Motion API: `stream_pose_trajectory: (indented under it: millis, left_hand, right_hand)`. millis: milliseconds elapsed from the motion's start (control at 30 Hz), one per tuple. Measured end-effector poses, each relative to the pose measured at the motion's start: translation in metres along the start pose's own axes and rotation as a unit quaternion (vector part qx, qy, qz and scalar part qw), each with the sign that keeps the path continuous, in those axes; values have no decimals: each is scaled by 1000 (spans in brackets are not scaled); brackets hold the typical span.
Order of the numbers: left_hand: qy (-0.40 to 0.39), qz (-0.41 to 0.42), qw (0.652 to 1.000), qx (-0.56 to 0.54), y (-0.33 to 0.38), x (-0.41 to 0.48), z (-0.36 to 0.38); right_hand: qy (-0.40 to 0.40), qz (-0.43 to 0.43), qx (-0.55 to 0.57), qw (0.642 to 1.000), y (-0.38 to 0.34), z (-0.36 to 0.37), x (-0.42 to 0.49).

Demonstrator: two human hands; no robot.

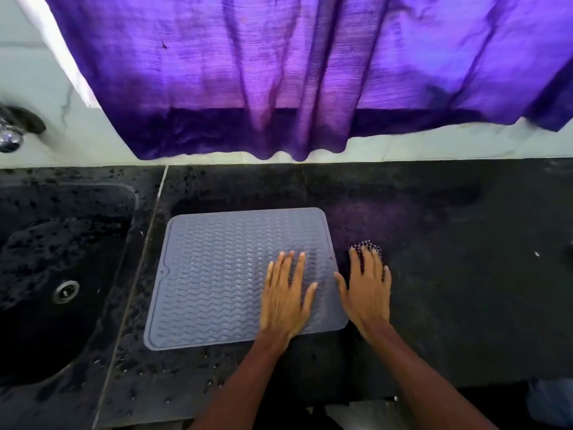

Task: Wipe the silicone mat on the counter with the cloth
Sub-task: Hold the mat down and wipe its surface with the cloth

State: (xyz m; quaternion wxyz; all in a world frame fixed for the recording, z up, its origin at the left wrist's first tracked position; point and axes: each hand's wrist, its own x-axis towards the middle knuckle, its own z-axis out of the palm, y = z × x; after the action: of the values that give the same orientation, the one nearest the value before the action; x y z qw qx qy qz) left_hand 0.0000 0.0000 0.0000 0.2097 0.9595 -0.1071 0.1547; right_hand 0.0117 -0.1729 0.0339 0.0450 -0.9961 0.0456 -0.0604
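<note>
A grey silicone mat with a wavy ridged surface lies flat on the black counter. My left hand lies flat on the mat's right part, fingers straight and spread. Just right of the mat, my right hand rests palm down with straight fingers on a small checkered cloth. Only the cloth's far edge shows past my fingertips; the hand hides the remainder.
A black sink with a metal drain sits left of the mat, a chrome tap above it. A purple curtain hangs over the white wall behind the counter. Water drops speckle the counter's left part.
</note>
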Motion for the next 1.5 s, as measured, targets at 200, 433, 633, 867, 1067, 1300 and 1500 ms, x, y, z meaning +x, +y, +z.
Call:
stream_pose_trajectory:
  millis: [200,433,633,867,1067,1300,1500]
  left_hand:
    - [2,-38,999,-12,3,3,2]
    - [42,-84,995,15,-53,-14,-32]
    - [51,-187,981,-12,-124,-48,-84]
    - [39,-285,957,-47,-179,-64,-99]
    - [23,-270,960,-74,-197,-44,-96]
    - [36,-198,979,-6,-211,-33,-82]
    - [36,-192,981,13,-208,-34,-80]
  right_hand:
    - [-20,63,78,995,24,2,13]
    - [-4,85,230,969,36,-1,35]
    - [-147,373,754,521,14,-36,49]
    - [-160,292,619,711,-43,-29,58]
    - [-61,232,425,873,-83,-35,95]
    - [-48,148,215,964,-95,-21,115]
    - [-43,155,174,972,-109,-6,121]
